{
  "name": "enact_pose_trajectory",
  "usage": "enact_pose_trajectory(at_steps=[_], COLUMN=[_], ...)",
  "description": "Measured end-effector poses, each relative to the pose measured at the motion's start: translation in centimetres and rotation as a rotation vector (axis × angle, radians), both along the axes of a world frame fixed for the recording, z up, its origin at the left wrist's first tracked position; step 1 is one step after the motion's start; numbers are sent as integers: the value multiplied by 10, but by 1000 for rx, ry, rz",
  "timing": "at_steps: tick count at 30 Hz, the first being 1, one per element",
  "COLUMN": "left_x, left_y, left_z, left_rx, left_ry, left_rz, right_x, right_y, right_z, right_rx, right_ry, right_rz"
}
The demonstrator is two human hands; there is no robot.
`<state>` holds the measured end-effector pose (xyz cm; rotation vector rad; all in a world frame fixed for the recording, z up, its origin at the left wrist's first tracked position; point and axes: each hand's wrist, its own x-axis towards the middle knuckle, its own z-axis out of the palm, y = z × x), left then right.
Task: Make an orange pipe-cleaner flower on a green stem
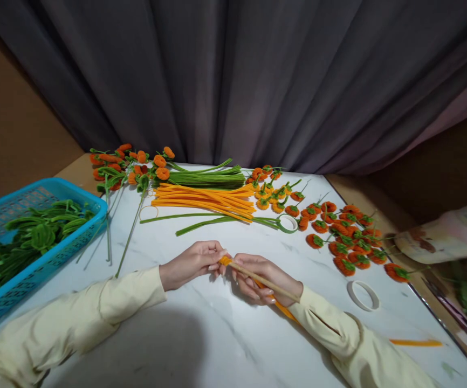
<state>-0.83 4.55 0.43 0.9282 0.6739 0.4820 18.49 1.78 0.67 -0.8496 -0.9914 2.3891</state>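
Observation:
Over the front middle of the table, a thin wooden stick slants between my hands. Orange pipe cleaner is coiled round its far end. My left hand pinches that coil between thumb and fingers. In my right hand, the stick lies along the palm, and a loose length of the orange pipe cleaner trails below it towards the sleeve. The fingers of both hands are closed. Beyond them lie a bundle of orange pipe cleaners and a bundle of green ones.
A blue basket of green pieces stands at left. Orange flowers on green stems lie at back left. Many small orange pumpkin-like heads spread at right. Nearby are a green tape roll, a white ring and scissors.

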Motion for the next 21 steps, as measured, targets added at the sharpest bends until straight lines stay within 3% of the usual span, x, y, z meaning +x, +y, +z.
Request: enact_pose_trajectory(at_steps=[8, 17, 21], left_x=[1, 3, 2], left_y=[-2, -4, -4], left_z=[-1, -1, -1], left_rx=[7, 12, 7], left_ry=[-32, -13, -45], left_rz=[48, 84, 94], right_x=[-8, -17, -18], right_y=[-7, -18, -19], right_z=[-1, -6, -7], right_rx=[120, 335, 348], right_ry=[-29, -129, -165], right_rz=[-114, -156, -171])
